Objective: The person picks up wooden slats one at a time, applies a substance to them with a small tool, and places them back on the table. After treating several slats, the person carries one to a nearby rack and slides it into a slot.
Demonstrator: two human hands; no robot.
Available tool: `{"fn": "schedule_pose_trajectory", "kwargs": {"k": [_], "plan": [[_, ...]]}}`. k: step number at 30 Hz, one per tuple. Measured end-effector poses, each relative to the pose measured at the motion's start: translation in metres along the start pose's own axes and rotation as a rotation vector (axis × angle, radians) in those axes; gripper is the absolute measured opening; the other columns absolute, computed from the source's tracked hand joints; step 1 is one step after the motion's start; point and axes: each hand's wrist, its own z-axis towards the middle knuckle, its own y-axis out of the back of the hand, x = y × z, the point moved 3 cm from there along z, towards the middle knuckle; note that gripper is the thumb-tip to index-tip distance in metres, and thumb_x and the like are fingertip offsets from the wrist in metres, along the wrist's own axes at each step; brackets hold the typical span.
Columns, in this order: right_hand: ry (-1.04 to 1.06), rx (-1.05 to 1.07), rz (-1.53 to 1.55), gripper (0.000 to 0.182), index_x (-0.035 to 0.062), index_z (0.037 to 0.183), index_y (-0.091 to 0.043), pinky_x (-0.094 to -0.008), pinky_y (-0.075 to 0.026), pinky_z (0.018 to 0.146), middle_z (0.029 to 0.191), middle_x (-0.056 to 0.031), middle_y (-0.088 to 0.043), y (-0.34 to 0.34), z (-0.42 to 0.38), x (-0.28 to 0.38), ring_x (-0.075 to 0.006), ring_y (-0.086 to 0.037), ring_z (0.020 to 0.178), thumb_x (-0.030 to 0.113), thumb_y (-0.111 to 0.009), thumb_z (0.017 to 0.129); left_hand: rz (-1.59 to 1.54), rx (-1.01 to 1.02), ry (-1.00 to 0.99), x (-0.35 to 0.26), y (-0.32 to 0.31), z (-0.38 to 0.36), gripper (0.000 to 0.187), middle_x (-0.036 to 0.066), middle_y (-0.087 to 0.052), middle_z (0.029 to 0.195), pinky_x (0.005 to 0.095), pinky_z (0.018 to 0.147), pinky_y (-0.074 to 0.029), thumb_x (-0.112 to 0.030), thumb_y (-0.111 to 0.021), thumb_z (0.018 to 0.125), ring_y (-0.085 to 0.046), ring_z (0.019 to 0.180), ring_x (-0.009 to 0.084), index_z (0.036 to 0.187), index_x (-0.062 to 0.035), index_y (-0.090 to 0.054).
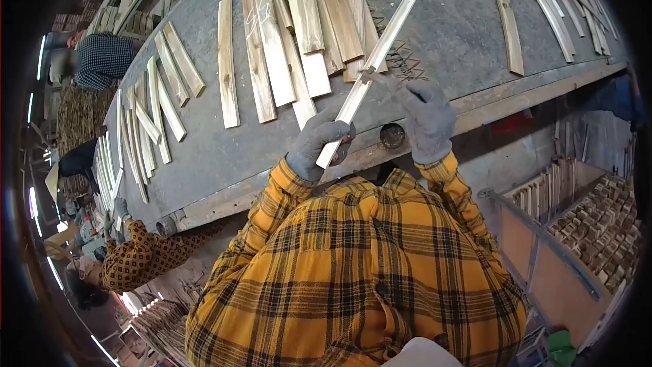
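Note:
A long narrow wooden strip (pixel 399 19) slants up and away over the table, its near end wrapped in the grey-gloved fingers of my left hand (pixel 314 141). My right hand (pixel 428 117), also gloved in grey, is closed around a small thin tool (pixel 382 79) that looks like a scraper blade. The tool's tip meets the strip about midway along its length. Just beyond my left hand lies a loose pile of wooden slats (pixel 272 47), some with chalk-like marks. Zigzag metal pieces (pixel 405 62) lie behind the tool.
More slats lie on the grey table (pixel 448 20) at left and right. Its front edge has a round hole (pixel 392 136). Two people (pixel 146 255) work at the left. A crate of stacked wood blocks (pixel 601 221) stands low at right.

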Motion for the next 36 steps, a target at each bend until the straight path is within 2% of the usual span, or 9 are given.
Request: {"fn": "schedule_pose_trajectory", "kwargs": {"k": [6,10,12,15,18,21,27,31,36], "plan": [[-0.31,-0.105,0.239,0.01,0.0063,0.09,-0.068,-0.0248,-0.044,0.063,0.083,-0.0061,-0.061,-0.009,-0.001,-0.006,-0.0163,-0.057,0.074,0.009,-0.068,0.08,0.056,-0.047,0.004,-0.001,0.0,-0.008,0.046,0.004,-0.052,0.072,0.0196,0.039,-0.037,-0.012,-0.058,0.077,-0.048,0.049,0.0089,0.118,0.0037,-0.048],[-0.183,-0.114,0.262,0.016,0.0042,0.084,-0.064,-0.0258,-0.044,0.059,0.076,-0.0054,-0.059,-0.024,-0.011,-0.012,-0.0172,-0.056,0.067,0.018,-0.07,0.081,0.079,-0.039,-0.035,-0.001,0.003,0.0,0.053,0.004,-0.053,0.073,0.0193,0.04,-0.039,-0.014,-0.06,0.076,-0.049,0.05,0.0082,0.124,0.0042,-0.045],[0.032,-0.07,-0.048,0.009,0.0077,0.086,-0.065,-0.0269,-0.047,0.063,0.079,-0.0064,-0.06,-0.014,-0.021,0.011,-0.0216,-0.059,0.071,0.015,-0.068,0.082,0.089,-0.032,-0.042,0.001,0.009,0.004,0.06,0.002,-0.053,0.075,0.0185,0.045,-0.041,-0.014,-0.061,0.075,-0.05,0.054,0.0067,0.131,0.0029,-0.042],[0.306,-0.047,0.036,0.008,0.0097,0.09,-0.067,-0.027,-0.047,0.064,0.082,-0.0043,-0.061,-0.005,-0.021,0.024,-0.0202,-0.059,0.074,0.011,-0.066,0.082,0.161,-0.075,-0.096,-0.001,0.007,0.007,0.059,0.0,-0.052,0.075,0.0175,0.049,-0.042,-0.012,-0.06,0.076,-0.05,0.058,0.0059,0.131,0.0009,-0.044],[-0.207,-0.048,0.555,0.02,0.0137,0.096,-0.07,-0.0274,-0.047,0.065,0.084,-0.0021,-0.062,-0.009,-0.014,0.0,-0.0188,-0.059,0.075,0.006,-0.068,0.078,0.178,-0.046,-0.114,-0.003,0.004,0.008,0.066,0.002,-0.05,0.073,0.0176,0.044,-0.04,-0.015,-0.059,0.075,-0.045,0.052,0.0064,0.136,-0.0006,-0.038],[0.098,-0.149,0.136,0.028,0.0149,0.1,-0.071,-0.0263,-0.046,0.064,0.085,-0.0011,-0.063,-0.001,-0.001,0.003,-0.0168,-0.058,0.074,0.003,-0.068,0.075,0.218,-0.05,-0.1,-0.004,0.003,0.009,0.071,0.003,-0.049,0.071,0.018,0.04,-0.04,-0.017,-0.058,0.073,-0.044,0.049,0.0069,0.138,-0.0008,-0.034],[0.205,-0.105,0.085,0.027,0.0149,0.101,-0.071,-0.0267,-0.045,0.063,0.085,-0.0021,-0.063,-0.009,-0.002,0.0,-0.0164,-0.057,0.073,0.003,-0.068,0.077,0.284,-0.06,-0.115,-0.009,-0.004,0.004,0.07,0.003,-0.049,0.07,0.018,0.041,-0.04,-0.018,-0.058,0.073,-0.045,0.049,0.0072,0.137,-0.0006,-0.036],[-0.043,-0.173,0.115,0.021,0.0101,0.098,-0.07,-0.0283,-0.045,0.064,0.083,-0.0029,-0.062,-0.009,0.008,-0.014,-0.0169,-0.057,0.073,0.006,-0.07,0.077,0.311,-0.071,-0.128,-0.004,0.003,0.003,0.071,0.003,-0.048,0.07,0.0184,0.041,-0.039,-0.02,-0.06,0.073,-0.043,0.048,0.0073,0.138,-0.0009,-0.035],[-0.068,-0.445,0.169,0.015,0.0018,0.096,-0.068,-0.0248,-0.044,0.063,0.078,-0.0002,-0.061,-0.004,0.018,-0.03,-0.0105,-0.056,0.067,0.009,-0.068,0.083,0.057,0.082,-0.032,0.002,0.01,0.007,0.068,0.004,-0.048,0.07,0.0193,0.038,-0.036,-0.018,-0.059,0.076,-0.042,0.043,0.0076,0.136,-0.0014,-0.033]]}}
